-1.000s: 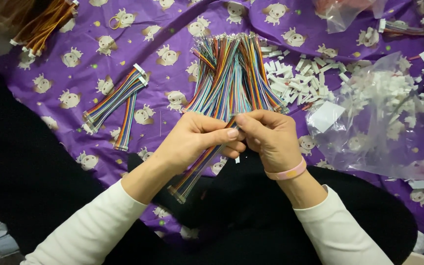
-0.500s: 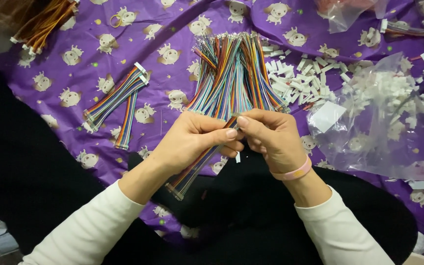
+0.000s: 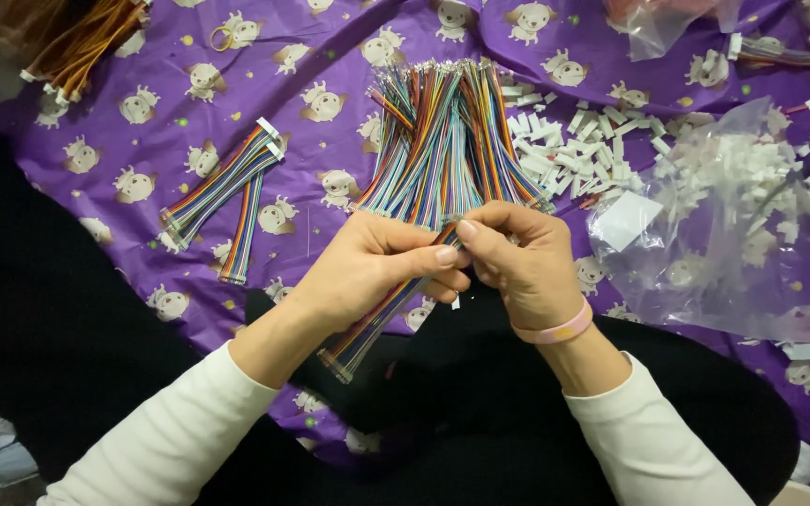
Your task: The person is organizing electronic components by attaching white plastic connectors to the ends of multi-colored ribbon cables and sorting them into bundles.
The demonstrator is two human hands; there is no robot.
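Nothing has moved: both hands, left hand (image 3: 367,267) and right hand (image 3: 522,262), still pinch the ribbon cable (image 3: 367,333) before the wire pile (image 3: 447,131).

Rainbow ribbon cable (image 3: 372,328): flat multi-wire strip, striped in many colours, held diagonally over the lap. Lower end (image 3: 335,361) points down-left with cut wire tips showing; upper end is pinched between the left hand (image 3: 367,267) and right hand (image 3: 517,262), thumbs meeting on it. A small white connector (image 3: 456,302) hangs just below the fingers, by the cable's upper end
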